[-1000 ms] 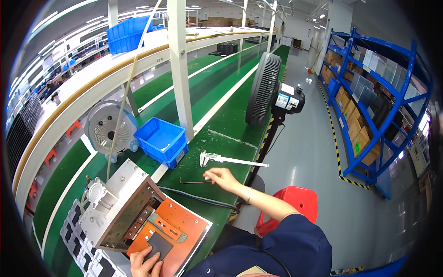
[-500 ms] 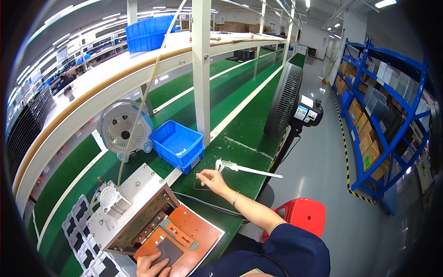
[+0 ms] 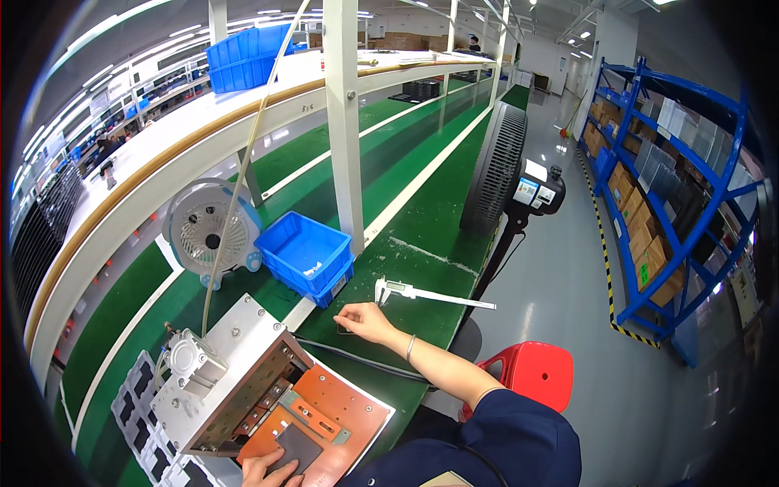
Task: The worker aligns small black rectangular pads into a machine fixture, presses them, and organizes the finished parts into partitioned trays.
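My left hand [image 3: 268, 471] holds the near left edge of a dark grey flat piece [image 3: 298, 449], its fingers bent onto it. The piece lies on the orange plate [image 3: 357, 403] of a small press [image 3: 235, 357] with a metal top and an air cylinder. A slotted stop [image 3: 312, 411] is screwed down beside the piece. Over the green table my right hand [image 3: 367, 322] is closed, fingertips pinched together. A thin bent rod [image 3: 344, 331] shows just under those fingers; whether they grip it is hidden. Just beyond lies a digital caliper [image 3: 434, 296].
Stacked blue bins [image 3: 312, 264] and a small white-blue fan [image 3: 213, 231] stand behind the press. White trays [image 3: 142, 414] lie at its left. A black cable [image 3: 357, 355] crosses the table. Right of the table are a large black fan [image 3: 497, 166], a red stool [image 3: 542, 377] and blue shelving [image 3: 657, 195].
The whole view has shifted slightly. My right hand has come a little lower and closer over the thin rod, covering more of it. My left hand stays at the grey piece.
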`<state>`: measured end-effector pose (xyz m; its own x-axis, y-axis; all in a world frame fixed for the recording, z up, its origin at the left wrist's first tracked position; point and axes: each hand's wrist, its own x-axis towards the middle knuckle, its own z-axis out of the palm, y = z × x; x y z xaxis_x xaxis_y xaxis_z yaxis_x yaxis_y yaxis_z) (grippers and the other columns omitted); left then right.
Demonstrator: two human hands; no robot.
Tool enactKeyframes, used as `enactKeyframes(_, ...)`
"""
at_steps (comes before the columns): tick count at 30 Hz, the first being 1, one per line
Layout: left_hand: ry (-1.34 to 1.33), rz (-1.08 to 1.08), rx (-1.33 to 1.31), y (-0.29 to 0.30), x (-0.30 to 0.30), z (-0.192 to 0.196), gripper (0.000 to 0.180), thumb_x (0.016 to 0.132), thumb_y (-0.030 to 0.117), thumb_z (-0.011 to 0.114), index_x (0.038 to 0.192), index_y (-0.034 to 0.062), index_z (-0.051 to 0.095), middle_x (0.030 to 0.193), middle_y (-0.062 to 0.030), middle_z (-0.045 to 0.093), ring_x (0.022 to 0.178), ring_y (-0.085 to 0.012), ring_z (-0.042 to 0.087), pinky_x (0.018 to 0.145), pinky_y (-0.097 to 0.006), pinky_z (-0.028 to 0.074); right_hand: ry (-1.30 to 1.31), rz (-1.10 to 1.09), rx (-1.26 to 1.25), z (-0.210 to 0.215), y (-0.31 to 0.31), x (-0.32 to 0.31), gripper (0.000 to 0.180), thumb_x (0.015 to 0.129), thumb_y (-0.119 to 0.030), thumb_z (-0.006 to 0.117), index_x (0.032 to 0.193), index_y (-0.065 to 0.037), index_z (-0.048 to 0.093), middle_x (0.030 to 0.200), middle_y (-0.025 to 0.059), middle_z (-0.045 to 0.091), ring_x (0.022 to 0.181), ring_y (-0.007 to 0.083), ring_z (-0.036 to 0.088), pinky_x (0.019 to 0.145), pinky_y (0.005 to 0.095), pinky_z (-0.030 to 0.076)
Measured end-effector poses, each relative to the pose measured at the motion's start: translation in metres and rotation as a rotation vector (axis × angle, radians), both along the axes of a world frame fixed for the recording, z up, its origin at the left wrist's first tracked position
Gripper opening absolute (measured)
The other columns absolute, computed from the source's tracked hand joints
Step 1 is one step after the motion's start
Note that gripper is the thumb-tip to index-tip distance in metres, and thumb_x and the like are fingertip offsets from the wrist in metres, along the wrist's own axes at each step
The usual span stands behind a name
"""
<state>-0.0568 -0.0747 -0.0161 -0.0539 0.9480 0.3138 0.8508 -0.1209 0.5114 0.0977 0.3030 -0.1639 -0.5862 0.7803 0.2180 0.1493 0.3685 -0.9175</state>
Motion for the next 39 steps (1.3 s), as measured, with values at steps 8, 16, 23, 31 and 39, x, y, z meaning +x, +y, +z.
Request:
enactKeyframes(8,0.006,-0.001,-0.012,-0.0002,0.0011,0.0069,0.034,0.071,0.003,0.079,0.104,0.0045,0.074,0.119,-0.0154,0.064,0.101,-0.0332,0.058,0.087,-0.041,0.048,-0.019,0.0,0.036,0.0055,-0.0021,-0.0004,0.024,0.089,-0.026,0.068,0.081,-0.003,0.069,0.055,0.0025,0.059,0.047,0.008,0.049,0.047,0.0274,0.038)
enactKeyframes(16,0.022,-0.013,0.039,0.0006,-0.0002,-0.0007,0.033,0.07,0.004,0.08,0.103,0.0056,0.075,0.118,-0.015,0.065,0.097,-0.0323,0.059,0.086,-0.04,0.049,-0.035,0.0,0.075,0.0067,-0.0015,0.0001,0.024,0.089,-0.026,0.068,0.08,-0.004,0.069,0.055,0.0028,0.058,0.047,0.0087,0.05,0.047,0.0283,0.038)
enactKeyframes(23,0.024,-0.021,0.044,0.0017,0.0001,0.0038,0.033,0.07,0.003,0.079,0.103,0.0055,0.074,0.117,-0.0154,0.065,0.096,-0.0328,0.059,0.085,-0.041,0.049,-0.048,0.004,0.05,0.0077,-0.0022,0.0002,0.023,0.09,-0.025,0.068,0.082,-0.004,0.069,0.055,0.0028,0.059,0.048,0.0086,0.05,0.048,0.028,0.039)
enactKeyframes(31,0.027,-0.008,0.031,0.0015,0.0033,0.0081,0.033,0.07,0.003,0.079,0.102,0.005,0.074,0.118,-0.0157,0.065,0.096,-0.0331,0.059,0.084,-0.041,0.049,-0.044,0.011,0.054,0.0093,-0.0029,0.0007,0.023,0.089,-0.025,0.068,0.081,-0.004,0.069,0.055,0.0031,0.059,0.047,0.0092,0.05,0.048,0.0286,0.039)
enactKeyframes(39,-0.01,0.017,0.001,0.0014,0.0052,0.0088,0.033,0.07,0.002,0.078,0.102,0.0051,0.074,0.118,-0.0151,0.065,0.097,-0.0322,0.059,0.086,-0.04,0.049,-0.048,0.003,0.074,0.0073,-0.0012,0.0002,0.024,0.089,-0.026,0.068,0.081,-0.004,0.069,0.056,0.004,0.06,0.048,0.0103,0.052,0.048,0.0288,0.039)
